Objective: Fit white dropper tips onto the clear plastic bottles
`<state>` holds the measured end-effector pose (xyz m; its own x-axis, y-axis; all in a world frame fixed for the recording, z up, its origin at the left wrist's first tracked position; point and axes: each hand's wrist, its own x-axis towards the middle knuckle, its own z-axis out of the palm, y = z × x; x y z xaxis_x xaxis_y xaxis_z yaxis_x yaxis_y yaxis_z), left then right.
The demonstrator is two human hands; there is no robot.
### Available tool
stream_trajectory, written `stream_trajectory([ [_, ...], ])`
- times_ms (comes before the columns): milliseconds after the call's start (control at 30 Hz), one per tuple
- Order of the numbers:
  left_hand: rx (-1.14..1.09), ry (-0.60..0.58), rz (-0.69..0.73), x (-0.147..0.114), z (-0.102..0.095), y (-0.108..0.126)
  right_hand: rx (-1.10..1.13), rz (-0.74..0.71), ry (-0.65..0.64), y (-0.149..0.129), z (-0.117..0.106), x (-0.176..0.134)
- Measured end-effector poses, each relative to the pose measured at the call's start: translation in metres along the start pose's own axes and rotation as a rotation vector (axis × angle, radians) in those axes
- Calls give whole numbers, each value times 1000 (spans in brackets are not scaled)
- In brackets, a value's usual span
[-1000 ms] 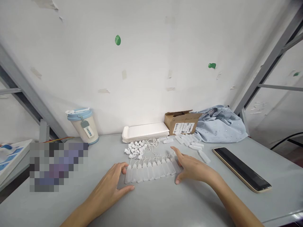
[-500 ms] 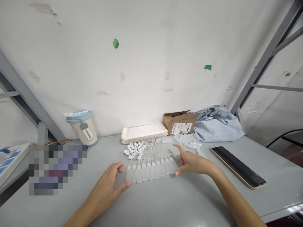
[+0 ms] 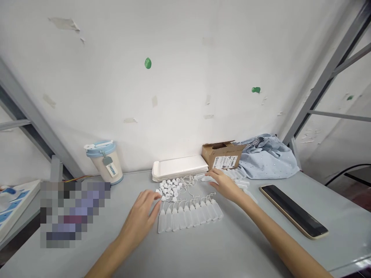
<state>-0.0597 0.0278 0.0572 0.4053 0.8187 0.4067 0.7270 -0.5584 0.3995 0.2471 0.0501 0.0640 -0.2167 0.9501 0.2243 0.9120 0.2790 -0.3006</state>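
Note:
Several small translucent plastic bottles (image 3: 189, 216) lie side by side in a row on the grey table, each with a thin white string at its neck. My left hand (image 3: 144, 210) is open at the row's left end, thumb and fingers apart, its fingertips beside a cluster of small white caps (image 3: 169, 189). Beyond the row's right end, my right hand (image 3: 224, 185) is open with fingers stretched over loose strings (image 3: 189, 180) and a loose bottle. Whether its fingertips touch that bottle I cannot tell. More loose bottles (image 3: 236, 175) lie behind this hand, partly hidden by it.
A stack of white envelopes (image 3: 181, 166) and an open cardboard box (image 3: 223, 156) stand against the wall, with light blue cloth (image 3: 265, 158) beside them. A lidded cup (image 3: 106, 162) is at the left, a phone (image 3: 292, 210) at the right. A blurred patch covers something at left.
My right hand has moved from the row's right end farther back, toward the strings and loose bottles. My left hand has shifted slightly toward the caps. The camera view has tilted slightly.

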Motion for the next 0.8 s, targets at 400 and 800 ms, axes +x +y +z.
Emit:
stream_trajectory([
  [400,224,-184,295,102,62,48,-207,-80,7,5,18,4],
  [800,-78,-52,37,98,31,48,-253,-123,93,21,34,8],
])
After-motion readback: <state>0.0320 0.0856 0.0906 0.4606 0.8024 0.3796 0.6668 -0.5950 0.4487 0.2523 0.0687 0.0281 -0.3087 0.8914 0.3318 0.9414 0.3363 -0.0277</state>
